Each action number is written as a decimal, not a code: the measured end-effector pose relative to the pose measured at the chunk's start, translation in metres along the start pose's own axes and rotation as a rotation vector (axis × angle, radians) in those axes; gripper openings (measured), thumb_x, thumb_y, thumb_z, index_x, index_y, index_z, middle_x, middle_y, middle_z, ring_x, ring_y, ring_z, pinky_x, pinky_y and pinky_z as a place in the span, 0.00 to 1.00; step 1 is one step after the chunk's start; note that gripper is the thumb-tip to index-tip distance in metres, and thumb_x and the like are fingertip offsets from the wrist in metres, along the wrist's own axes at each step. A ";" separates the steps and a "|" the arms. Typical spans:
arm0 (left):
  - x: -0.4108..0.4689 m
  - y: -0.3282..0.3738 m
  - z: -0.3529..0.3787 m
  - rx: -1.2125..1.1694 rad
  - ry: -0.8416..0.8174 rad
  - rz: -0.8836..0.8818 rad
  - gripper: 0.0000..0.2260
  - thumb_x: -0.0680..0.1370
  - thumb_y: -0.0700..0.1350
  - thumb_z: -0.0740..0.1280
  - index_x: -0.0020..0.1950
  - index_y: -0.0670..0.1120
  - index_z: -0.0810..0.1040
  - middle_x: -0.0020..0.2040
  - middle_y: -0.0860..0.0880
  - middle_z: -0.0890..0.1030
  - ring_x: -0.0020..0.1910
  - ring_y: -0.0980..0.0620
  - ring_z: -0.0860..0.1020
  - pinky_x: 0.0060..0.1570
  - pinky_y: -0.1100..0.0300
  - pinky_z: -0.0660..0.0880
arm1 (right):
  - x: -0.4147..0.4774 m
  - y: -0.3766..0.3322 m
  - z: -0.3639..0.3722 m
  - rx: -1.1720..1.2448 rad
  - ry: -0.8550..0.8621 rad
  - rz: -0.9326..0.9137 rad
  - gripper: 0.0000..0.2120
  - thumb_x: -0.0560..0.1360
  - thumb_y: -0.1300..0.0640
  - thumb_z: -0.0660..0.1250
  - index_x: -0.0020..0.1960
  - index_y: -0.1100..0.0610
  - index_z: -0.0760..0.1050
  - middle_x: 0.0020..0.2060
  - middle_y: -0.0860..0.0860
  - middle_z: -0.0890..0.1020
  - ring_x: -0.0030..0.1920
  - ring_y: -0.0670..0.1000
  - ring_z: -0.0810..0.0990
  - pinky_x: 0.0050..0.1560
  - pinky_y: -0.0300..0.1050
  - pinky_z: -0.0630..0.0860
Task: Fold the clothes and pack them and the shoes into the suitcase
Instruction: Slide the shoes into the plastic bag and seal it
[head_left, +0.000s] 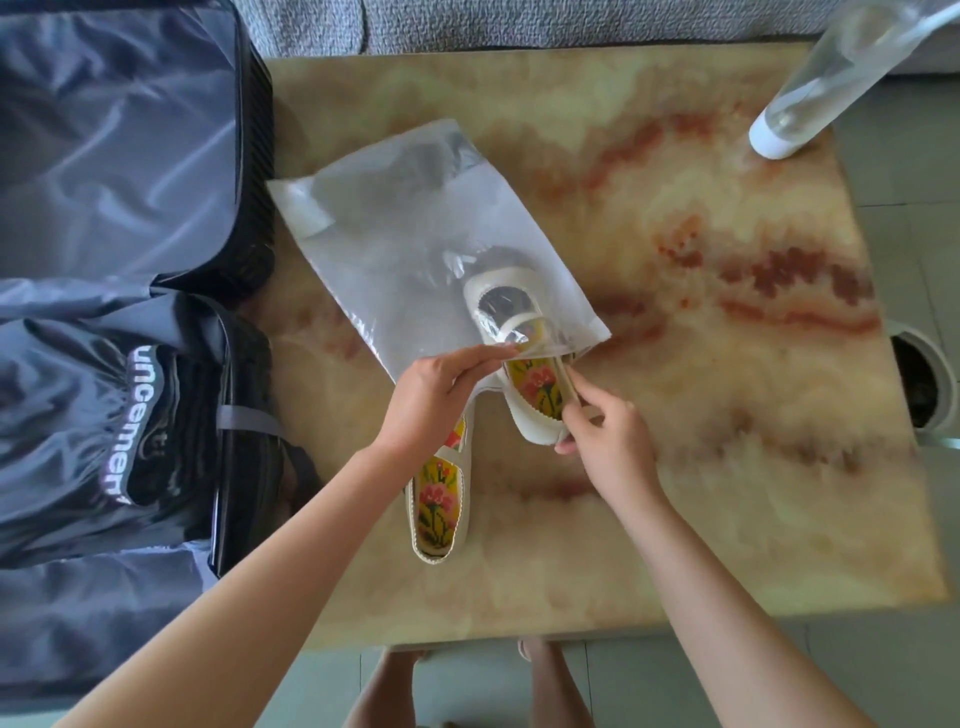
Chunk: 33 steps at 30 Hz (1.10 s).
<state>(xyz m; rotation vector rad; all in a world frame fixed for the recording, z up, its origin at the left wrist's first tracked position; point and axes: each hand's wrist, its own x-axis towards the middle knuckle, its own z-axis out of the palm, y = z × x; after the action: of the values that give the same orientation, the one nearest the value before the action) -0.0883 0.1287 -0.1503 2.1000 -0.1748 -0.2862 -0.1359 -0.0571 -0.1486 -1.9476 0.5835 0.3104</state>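
Observation:
A translucent plastic bag (405, 234) lies on the marble table (701, 364). One white shoe (524, 364) with a yellow flowered insole sits half inside the bag's mouth, toe in. My left hand (441, 395) pinches the bag's open edge and lifts it. My right hand (605, 431) grips that shoe at its heel and side. The second white shoe (439, 499) lies on the table below my left hand, outside the bag. The open suitcase (104, 156) stands at the left, with dark folded clothes (150, 405) in its near half.
A clear bottle with a white base (810, 88) stands at the table's far right corner. A grey sofa (519, 21) runs along the table's far edge. A round white container (924, 379) sits on the floor to the right.

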 end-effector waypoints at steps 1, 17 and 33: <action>0.001 -0.002 0.000 -0.010 0.006 0.016 0.12 0.80 0.44 0.64 0.57 0.60 0.80 0.52 0.62 0.82 0.44 0.47 0.83 0.45 0.53 0.78 | 0.004 -0.001 0.002 -0.001 -0.003 -0.012 0.19 0.78 0.63 0.61 0.65 0.50 0.76 0.43 0.57 0.82 0.29 0.51 0.81 0.27 0.31 0.70; 0.017 -0.032 -0.007 0.246 -0.051 0.203 0.20 0.80 0.28 0.56 0.67 0.45 0.71 0.71 0.54 0.71 0.75 0.55 0.58 0.75 0.47 0.56 | 0.017 0.010 0.014 0.068 0.055 -0.216 0.20 0.78 0.66 0.61 0.65 0.48 0.75 0.46 0.56 0.76 0.40 0.56 0.80 0.39 0.41 0.81; 0.037 -0.035 0.000 0.232 -0.050 0.009 0.12 0.82 0.40 0.58 0.65 0.45 0.72 0.70 0.52 0.72 0.74 0.55 0.59 0.74 0.40 0.49 | 0.033 0.040 0.051 0.141 0.174 -0.014 0.16 0.80 0.58 0.62 0.67 0.50 0.74 0.52 0.52 0.80 0.40 0.51 0.79 0.44 0.52 0.82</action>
<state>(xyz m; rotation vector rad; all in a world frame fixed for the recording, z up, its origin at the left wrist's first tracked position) -0.0529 0.1378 -0.1855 2.3221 -0.2580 -0.3266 -0.1265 -0.0338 -0.2166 -1.8522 0.6861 0.0884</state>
